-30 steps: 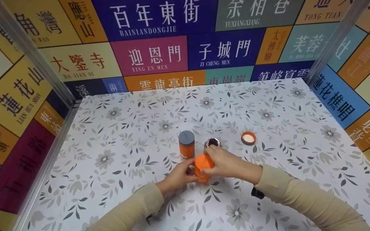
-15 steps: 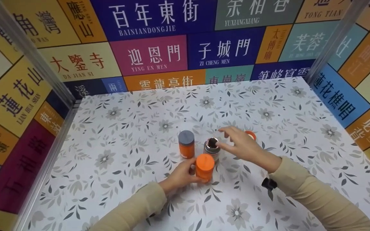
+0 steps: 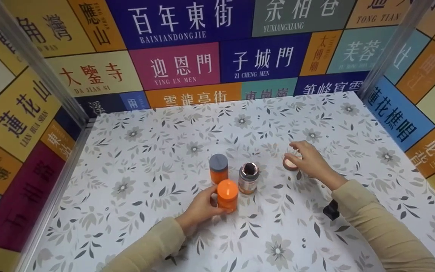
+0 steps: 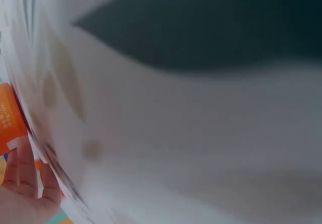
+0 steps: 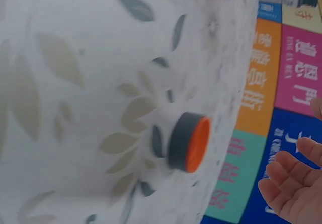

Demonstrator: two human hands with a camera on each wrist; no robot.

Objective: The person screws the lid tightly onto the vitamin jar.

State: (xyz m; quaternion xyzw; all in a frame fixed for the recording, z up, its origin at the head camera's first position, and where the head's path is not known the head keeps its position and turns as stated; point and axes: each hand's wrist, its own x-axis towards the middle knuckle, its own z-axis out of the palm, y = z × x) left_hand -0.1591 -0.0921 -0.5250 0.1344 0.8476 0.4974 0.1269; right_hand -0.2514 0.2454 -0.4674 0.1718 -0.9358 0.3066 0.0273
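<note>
The left hand [image 3: 198, 207] grips an upright orange bottle [image 3: 227, 194], thumb on the near side and fingers round the left. Just behind it on the floral desk [image 3: 164, 151] stands a grey-capped bottle [image 3: 218, 166], and beside these, to the right, an uncapped bottle [image 3: 248, 181] (its mouth ringed by a shiny, ragged edge). Farther right, a loose cap [image 5: 182, 142], grey outside and orange within, lies hollow side up. The right hand [image 3: 312, 161] hangs near the cap, apart from it, fingers loosely bent, holding nothing.
</note>
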